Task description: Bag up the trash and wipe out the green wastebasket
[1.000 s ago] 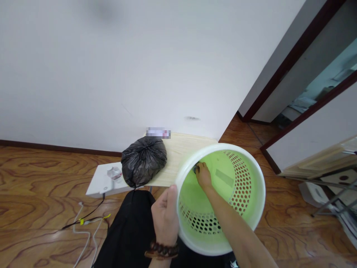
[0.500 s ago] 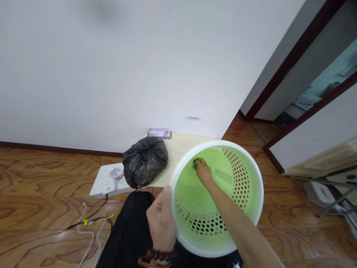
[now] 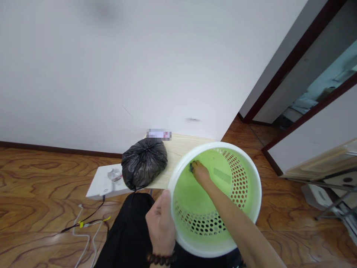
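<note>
A round basket (image 3: 182, 163) with a white rim, green inside and pierced with rows of holes, is tipped with its mouth toward me. My left hand (image 3: 161, 219) is closed on the left side of its rim, thumb along the edge. My right hand (image 3: 200, 173) reaches inside near the basket's inner wall, fingers closed on a small dark crumpled cloth or pad (image 3: 191, 167); its exact kind is hidden by the fingers. A grey strip mark (image 3: 222, 175) shows on the basket's bottom.
A knotted black trash bag (image 3: 145, 163) sits on a pale wooden board (image 3: 178, 149) against the wall. Left of it stands a white box (image 3: 102, 182) with a tape roll (image 3: 114, 174) on top. Cables (image 3: 80, 225) lie on the wooden floor. A doorway opens at right.
My right hand has shifted slightly left along the inside of the basket with the dark pad. My left hand keeps its hold on the rim. The view has moved slightly.
</note>
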Demonstrator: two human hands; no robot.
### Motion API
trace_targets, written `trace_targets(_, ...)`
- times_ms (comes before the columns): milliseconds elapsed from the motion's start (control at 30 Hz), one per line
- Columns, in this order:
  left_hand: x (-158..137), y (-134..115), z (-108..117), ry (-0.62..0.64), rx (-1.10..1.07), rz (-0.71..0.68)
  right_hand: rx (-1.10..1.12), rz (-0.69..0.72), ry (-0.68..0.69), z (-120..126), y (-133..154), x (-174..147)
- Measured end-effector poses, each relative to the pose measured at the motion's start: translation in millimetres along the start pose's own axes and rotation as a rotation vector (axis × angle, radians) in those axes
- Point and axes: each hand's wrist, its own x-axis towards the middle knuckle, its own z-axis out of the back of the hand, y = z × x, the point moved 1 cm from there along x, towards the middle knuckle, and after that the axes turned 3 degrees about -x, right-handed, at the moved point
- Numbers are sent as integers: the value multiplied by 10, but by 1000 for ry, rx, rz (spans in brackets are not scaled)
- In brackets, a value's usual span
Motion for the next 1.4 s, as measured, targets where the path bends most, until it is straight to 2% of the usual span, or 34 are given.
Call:
trace_targets(67, -5, 12, 9, -8, -14, 6, -12, -99, -41, 2, -46, 9)
trace_targets(100, -11, 14, 7, -9, -26, 9, -12, -68, -29, -6, -53, 7)
trace_targets(200, -32, 2, -16, -3, -52, 7, -7, 170, 65, -43, -20, -16)
trace_targets(233, -38, -5, -24, 2, -54, 5, -7, 183, 68, -51, -9, -23)
trace_targets(367, -50, -30, -41, -24, -51, 16, -28, -38, -36, -55, 5, -47)
trace_targets(400, -53, -32, -45, -33, -56, 23, -27, -11, -30, -61, 18, -55)
trace_targets(500, -64, -38, -58, -26, -65, 28, 16, 206, 25, -93, 66, -72)
trace_targets(533, -66, -43, -61, -20, -60, 28, 43, 205, 7, -102, 68, -65)
trace_targets(567, -68, -51, -62, -18, -51, 30, 77, 143, -37, -107, 61, -46)
trace_targets(700, -71, -116, -58, -65, -13, 40, 300, -282, -316, -120, 19, 92)
trace_targets(800, -83, -169, -76, -109, 8, 45, 456, -433, -481, -148, 69, 165)
trace_targets(867, -92, -185, -103, -121, 10, 55, 464, -367, -485, -174, 134, 155)
trace_targets(900, -97, -186, -119, -126, 2, 57, 438, -261, -436, -188, 168, 135)
trace_targets(1000, -105, -168, -151, -114, -44, 50, 293, 249, -156, -217, 238, 43)
trace_targets(1033, -105, -159, -153, -105, -55, 44, 242, 391, -75, -216, 242, 17)
trace_targets(1067, -103, -150, -148, -94, -57, 38, 200, 462, -32, -205, 234, 6)
trace_targets(1100, -99, -144, -138, -83, -49, 34, 172, 445, -34, -185, 218, 10)
trace_targets(1133, -94, -140, -125, -72, -33, 31, 158, 345, -78, -157, 197, 28)
trace_targets(1200, -83, -146, -99, -59, -2, 28, 155, 32, -212, -93, 162, 74)
trace_targets(1233, -78, -155, -90, -54, 6, 29, 157, -82, -254, -64, 157, 91)
trace_targets(1267, -74, -167, -86, -52, 8, 33, 159, -115, -259, -40, 163, 105)
trace_targets(1300, -72, -181, -84, -60, 5, 37, 158, -61, -227, -19, 175, 118)
trace_targets(1400, -77, -205, -94, -78, -1, 45, 132, 249, -68, 37, 191, 164)
